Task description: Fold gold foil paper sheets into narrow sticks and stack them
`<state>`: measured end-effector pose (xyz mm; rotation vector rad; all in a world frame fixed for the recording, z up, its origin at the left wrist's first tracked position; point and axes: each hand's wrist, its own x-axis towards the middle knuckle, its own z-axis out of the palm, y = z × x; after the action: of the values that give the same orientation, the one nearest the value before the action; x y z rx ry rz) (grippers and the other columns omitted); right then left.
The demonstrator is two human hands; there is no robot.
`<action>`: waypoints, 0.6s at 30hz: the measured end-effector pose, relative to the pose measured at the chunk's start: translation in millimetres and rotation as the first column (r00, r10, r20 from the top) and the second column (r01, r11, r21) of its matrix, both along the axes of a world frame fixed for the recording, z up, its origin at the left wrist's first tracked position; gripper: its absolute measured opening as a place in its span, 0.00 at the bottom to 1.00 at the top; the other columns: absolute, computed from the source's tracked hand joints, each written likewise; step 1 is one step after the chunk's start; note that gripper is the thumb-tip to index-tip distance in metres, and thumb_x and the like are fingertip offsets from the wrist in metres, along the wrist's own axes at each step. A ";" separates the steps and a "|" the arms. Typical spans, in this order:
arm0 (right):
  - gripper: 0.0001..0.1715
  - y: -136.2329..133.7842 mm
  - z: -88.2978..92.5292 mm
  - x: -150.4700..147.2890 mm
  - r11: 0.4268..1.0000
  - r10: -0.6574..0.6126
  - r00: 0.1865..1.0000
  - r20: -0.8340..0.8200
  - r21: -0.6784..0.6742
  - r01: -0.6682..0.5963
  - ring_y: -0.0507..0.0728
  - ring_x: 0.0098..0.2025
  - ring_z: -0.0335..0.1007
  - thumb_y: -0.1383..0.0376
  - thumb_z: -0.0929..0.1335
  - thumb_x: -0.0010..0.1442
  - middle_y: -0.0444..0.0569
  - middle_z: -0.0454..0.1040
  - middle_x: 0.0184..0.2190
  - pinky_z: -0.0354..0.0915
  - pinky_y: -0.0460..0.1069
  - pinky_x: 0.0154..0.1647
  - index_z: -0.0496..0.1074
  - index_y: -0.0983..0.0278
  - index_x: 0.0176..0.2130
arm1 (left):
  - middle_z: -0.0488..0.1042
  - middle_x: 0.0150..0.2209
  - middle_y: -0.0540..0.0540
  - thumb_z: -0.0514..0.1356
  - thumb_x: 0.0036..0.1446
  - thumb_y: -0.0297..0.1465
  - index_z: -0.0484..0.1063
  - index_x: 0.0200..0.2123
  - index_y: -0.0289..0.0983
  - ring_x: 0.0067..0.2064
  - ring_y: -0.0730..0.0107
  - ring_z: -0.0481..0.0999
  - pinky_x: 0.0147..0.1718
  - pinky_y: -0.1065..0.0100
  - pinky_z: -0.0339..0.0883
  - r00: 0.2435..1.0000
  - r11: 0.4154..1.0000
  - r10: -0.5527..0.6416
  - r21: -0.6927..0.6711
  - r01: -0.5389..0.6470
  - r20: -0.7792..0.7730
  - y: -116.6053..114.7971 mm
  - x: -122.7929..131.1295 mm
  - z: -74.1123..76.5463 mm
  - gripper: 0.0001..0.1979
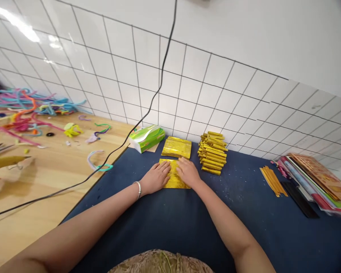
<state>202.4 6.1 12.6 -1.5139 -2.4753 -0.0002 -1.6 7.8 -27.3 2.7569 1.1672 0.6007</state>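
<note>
A sheet of gold foil paper (174,180) lies on the dark blue cloth (165,223) in front of me. My left hand (155,177), with a bracelet on the wrist, rests flat on the sheet's left part with its fingers stretched out. My right hand (188,171) presses flat on the sheet's right part. Just behind lies a stack of flat gold foil sheets (177,147). To its right stands a pile of folded gold pieces (212,152).
A green tissue pack (147,138) sits at the cloth's far left corner. Thin gold strips (272,181) and a heap of coloured papers (318,180) lie right. Pipe cleaners (28,108) litter the wooden table (39,178). A black cable (108,155) crosses it.
</note>
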 end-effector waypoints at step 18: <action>0.33 122.9 7.0 -0.6 0.996 0.061 0.951 0.304 -0.074 -0.041 0.59 0.57 0.61 0.71 0.62 0.55 0.55 0.64 0.56 0.59 0.52 0.55 0.57 0.63 0.60 | 0.60 0.60 0.39 0.51 0.59 0.41 0.63 0.55 0.38 0.63 0.57 0.54 0.60 0.55 0.42 0.963 0.997 -0.022 -0.065 0.041 0.270 3.2 -7.6 1.2 0.23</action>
<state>201.8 129.0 19.5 -1.5809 -2.7808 -0.1563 -9.2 11.0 -26.1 2.5300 1.0594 0.8806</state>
